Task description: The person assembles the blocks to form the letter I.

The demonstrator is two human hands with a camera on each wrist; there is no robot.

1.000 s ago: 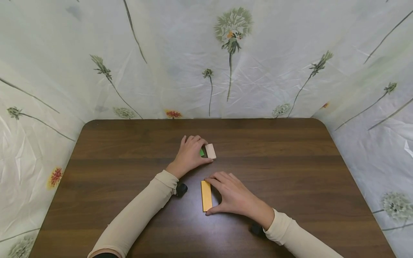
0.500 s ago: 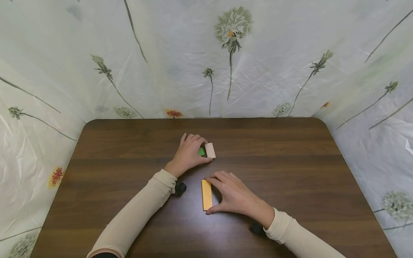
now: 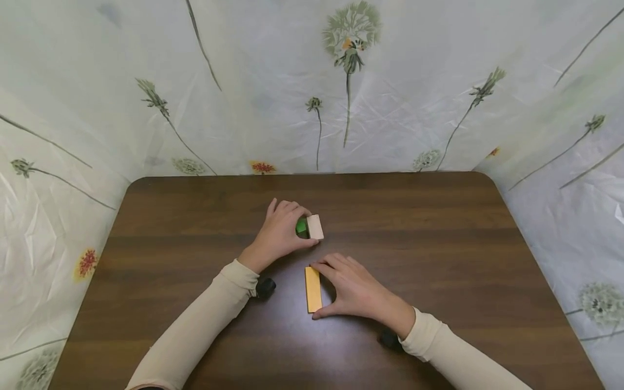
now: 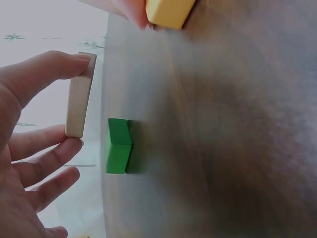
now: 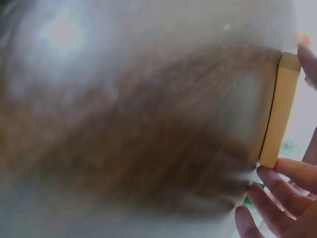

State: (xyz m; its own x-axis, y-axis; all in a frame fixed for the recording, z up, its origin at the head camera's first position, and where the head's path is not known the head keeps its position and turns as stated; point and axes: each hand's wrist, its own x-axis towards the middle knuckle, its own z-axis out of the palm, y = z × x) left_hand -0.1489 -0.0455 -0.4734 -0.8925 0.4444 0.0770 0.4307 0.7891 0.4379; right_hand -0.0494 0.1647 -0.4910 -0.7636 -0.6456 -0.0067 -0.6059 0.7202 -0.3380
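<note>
My left hand (image 3: 279, 230) pinches a pale bare-wood block (image 3: 315, 227) by its two ends, thumb on one and fingers on the other. In the left wrist view, that wood block (image 4: 80, 96) appears held off the table. A small green block (image 4: 119, 146) with angled faces rests on the table below it, partly hidden by the hand in the head view. My right hand (image 3: 356, 287) holds a long yellow block (image 3: 313, 290) by its ends between thumb and fingers. This yellow block (image 5: 280, 110) lies against the tabletop, nearer to me than the other blocks.
A brown wood-grain table (image 3: 414, 227) spreads around both hands, its far edge meeting a pale curtain (image 3: 273, 81) printed with dandelions. Curtain folds also close in the left and right sides. A small black device (image 3: 265, 288) sits at the left wrist.
My left hand has shifted slightly left with the pale wood block, and more of the green block shows. The right hand keeps its hold on the yellow block; the head view tilts slightly.
</note>
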